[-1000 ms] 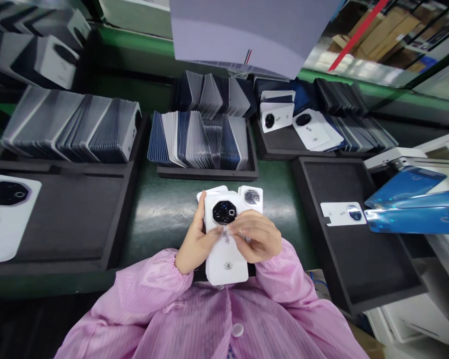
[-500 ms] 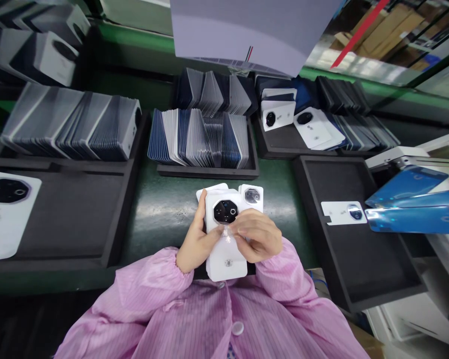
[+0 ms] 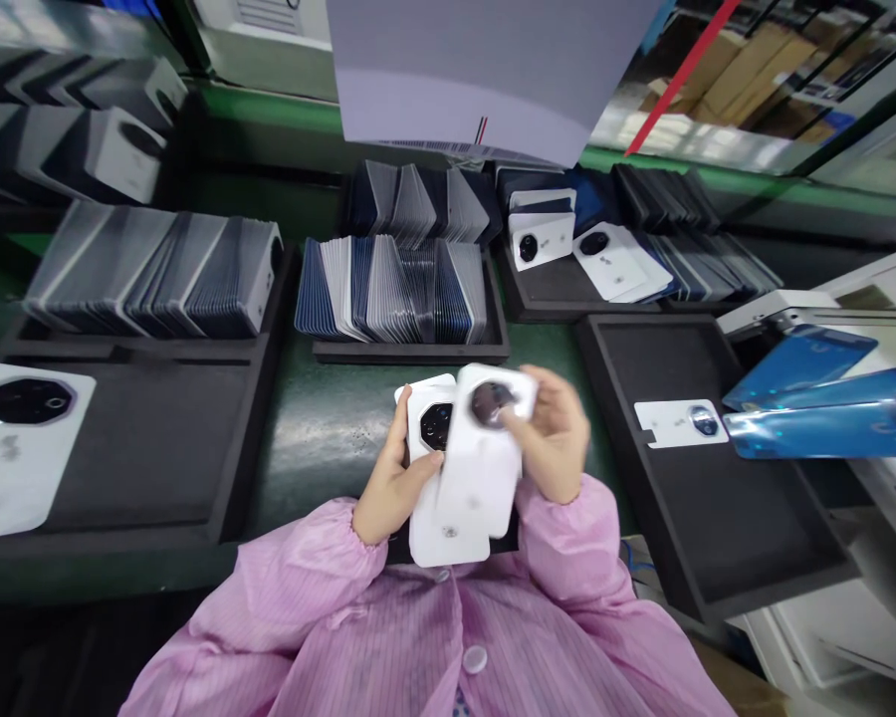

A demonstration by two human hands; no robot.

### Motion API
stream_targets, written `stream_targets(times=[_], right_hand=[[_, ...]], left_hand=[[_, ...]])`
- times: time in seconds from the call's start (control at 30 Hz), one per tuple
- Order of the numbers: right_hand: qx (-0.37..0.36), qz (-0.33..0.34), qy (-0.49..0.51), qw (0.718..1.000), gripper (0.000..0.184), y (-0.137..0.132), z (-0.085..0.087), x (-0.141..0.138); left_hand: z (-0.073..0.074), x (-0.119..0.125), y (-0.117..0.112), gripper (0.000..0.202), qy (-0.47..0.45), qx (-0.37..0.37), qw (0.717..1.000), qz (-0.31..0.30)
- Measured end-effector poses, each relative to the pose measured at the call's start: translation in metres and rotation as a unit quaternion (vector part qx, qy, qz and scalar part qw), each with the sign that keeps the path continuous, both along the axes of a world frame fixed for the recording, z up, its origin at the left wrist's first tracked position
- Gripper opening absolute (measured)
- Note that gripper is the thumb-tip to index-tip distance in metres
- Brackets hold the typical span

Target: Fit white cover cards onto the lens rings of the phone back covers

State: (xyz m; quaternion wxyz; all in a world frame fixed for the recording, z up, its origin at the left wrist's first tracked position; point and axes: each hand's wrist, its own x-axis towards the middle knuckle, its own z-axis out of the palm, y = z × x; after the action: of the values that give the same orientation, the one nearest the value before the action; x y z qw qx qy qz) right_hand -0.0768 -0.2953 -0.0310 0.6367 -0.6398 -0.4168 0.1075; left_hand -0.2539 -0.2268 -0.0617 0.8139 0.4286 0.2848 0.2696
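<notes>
My left hand (image 3: 386, 490) is closed around a stack of white phone back panels (image 3: 429, 533), its thumb resting on the top one just below the black camera area. A single white phone back panel (image 3: 479, 478), blurred by motion, is pinched in my right hand (image 3: 557, 438), with the thumb over its dark camera circle. This panel overlaps the right side of the stack and partly hides it. Both hands are above the dark green table (image 3: 321, 418), close to my pink sleeves.
Black trays with upright rows of panels (image 3: 388, 289) stand at the back. On the left, a tray (image 3: 149, 438) bears a large white panel (image 3: 30, 478). The right tray (image 3: 747, 518) holds a white panel (image 3: 679, 423) beside shiny blue sheets (image 3: 828, 428). A white board (image 3: 455, 70) hangs above.
My right hand has moved right and up, away from my left thumb, and now has a white panel lifted over the stack. My left hand has kept its hold on the stack.
</notes>
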Motion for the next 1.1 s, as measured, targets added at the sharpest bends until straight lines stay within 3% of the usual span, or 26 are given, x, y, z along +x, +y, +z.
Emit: stream_targets(times=[0.1,0.13,0.2,0.3,0.4,0.5,0.57,0.63,0.67,0.77,0.83,1.1], right_hand=[[0.129,-0.146,0.078,0.978,0.040,-0.014,0.000,0.042],[0.136,-0.166,0.089,0.973,0.037,-0.018,-0.003,0.055],[0.080,-0.156,0.115,0.978,0.040,-0.022,-0.016,0.075],[-0.105,-0.079,0.101,0.986,0.045,-0.017,-0.042,0.082],[-0.222,-0.102,-0.061,0.968,0.047,-0.008,-0.051,0.066],[-0.177,-0.106,-0.145,0.968,0.053,-0.011,-0.037,0.032],[-0.108,0.017,-0.055,0.992,0.060,-0.018,-0.026,0.000],[-0.079,0.149,0.052,0.984,0.066,-0.026,-0.023,-0.035],[-0.081,0.179,0.084,0.977,0.068,-0.030,-0.025,-0.051],[-0.082,0.182,0.163,0.966,0.076,-0.036,-0.039,-0.084],[-0.075,0.166,0.192,0.964,0.081,-0.038,-0.046,-0.091],[-0.097,0.139,0.163,0.972,0.078,-0.035,-0.050,-0.078]], left_hand=[[-0.001,0.001,0.000,0.089,0.006,-0.003,1.000,0.016],[-0.001,0.001,0.000,0.089,0.006,-0.011,1.000,0.016],[-0.001,0.001,0.000,0.090,0.004,-0.024,1.000,0.014],[0.000,0.000,0.000,0.089,0.009,-0.021,1.000,0.015],[0.002,0.000,0.000,0.089,0.016,-0.023,0.999,0.018],[0.003,-0.001,0.000,0.091,0.016,-0.026,0.999,0.016],[0.004,-0.001,0.000,0.092,0.012,-0.014,1.000,0.018],[0.005,0.000,0.000,0.093,0.005,0.005,1.000,0.026],[0.005,0.000,0.000,0.094,0.001,0.015,0.999,0.031],[0.004,0.001,0.002,0.095,0.000,0.037,0.999,0.031],[0.003,0.001,0.002,0.096,0.006,0.044,0.999,0.013],[0.001,0.001,0.003,0.100,0.052,0.035,0.998,-0.025]])
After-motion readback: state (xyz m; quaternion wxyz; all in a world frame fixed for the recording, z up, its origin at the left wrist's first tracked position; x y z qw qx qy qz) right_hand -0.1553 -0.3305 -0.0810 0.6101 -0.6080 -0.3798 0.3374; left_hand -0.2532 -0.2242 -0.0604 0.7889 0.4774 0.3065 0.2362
